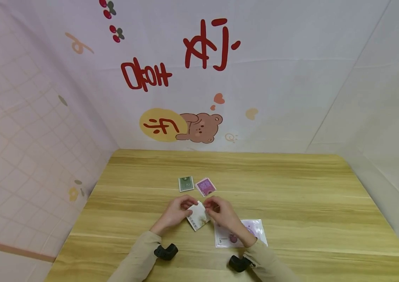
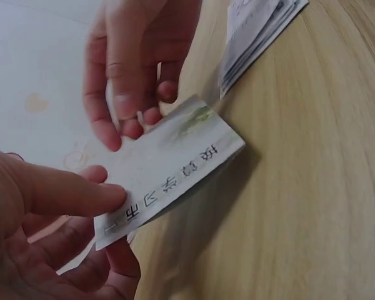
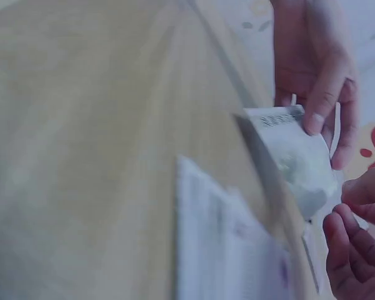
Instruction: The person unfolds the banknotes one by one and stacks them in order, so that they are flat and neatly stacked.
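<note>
Printed cloth walls (image 1: 277, 86) and a table (image 1: 291, 184) suggest a booth.

Held note (image 1: 200, 217) partly covered by left fingers (image 2: 81, 195), purple notes (image 1: 224, 238) partly behind right forearm (image 1: 243, 232)

Paper slip (image 1: 198, 216): rectangular, white, slightly bowed, with dark characters along one edge and a greenish patch towards one end. Held tilted above the worktop (image 1: 291, 188), pinched by the left fingers (image 2: 75, 195). Right fingers (image 2: 126, 87) close to another edge; contact unclear.

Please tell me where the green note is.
In the head view, the green note lies left of the small purple note, beyond the left hand.
</note>
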### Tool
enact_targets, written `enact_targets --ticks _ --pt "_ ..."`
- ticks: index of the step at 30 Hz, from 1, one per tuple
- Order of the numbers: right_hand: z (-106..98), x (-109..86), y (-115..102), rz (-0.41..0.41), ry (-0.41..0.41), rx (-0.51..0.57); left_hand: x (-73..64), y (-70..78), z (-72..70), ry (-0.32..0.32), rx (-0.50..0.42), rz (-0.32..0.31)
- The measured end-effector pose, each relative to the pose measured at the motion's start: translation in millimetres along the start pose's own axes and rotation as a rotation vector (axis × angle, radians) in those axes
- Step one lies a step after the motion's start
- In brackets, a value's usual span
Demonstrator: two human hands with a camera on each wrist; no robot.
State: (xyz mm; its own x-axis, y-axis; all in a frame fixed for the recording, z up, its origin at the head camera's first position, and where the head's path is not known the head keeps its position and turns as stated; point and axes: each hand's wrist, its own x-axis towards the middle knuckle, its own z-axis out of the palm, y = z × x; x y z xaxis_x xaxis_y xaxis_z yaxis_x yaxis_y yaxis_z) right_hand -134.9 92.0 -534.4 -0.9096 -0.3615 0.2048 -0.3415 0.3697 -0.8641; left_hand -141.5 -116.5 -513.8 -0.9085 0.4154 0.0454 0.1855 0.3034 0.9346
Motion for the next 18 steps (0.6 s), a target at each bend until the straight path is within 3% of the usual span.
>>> enact_targets --ticks 6,15,18 --pt "-9 4.8 -5 -0.011 -0.014 0.059 3.1 7.1 3.9 -0.056 0.013 0.031" --pt "-17 3.5 -3 0.052 -0.02 0.167 6.2 11.9 9.2 -0.088 -0.015 0.036" --pt "-22 1.4 -4 0.057 -0.02 0.124 6.9 13.5 9.8 -0.095 0.013 0.049"
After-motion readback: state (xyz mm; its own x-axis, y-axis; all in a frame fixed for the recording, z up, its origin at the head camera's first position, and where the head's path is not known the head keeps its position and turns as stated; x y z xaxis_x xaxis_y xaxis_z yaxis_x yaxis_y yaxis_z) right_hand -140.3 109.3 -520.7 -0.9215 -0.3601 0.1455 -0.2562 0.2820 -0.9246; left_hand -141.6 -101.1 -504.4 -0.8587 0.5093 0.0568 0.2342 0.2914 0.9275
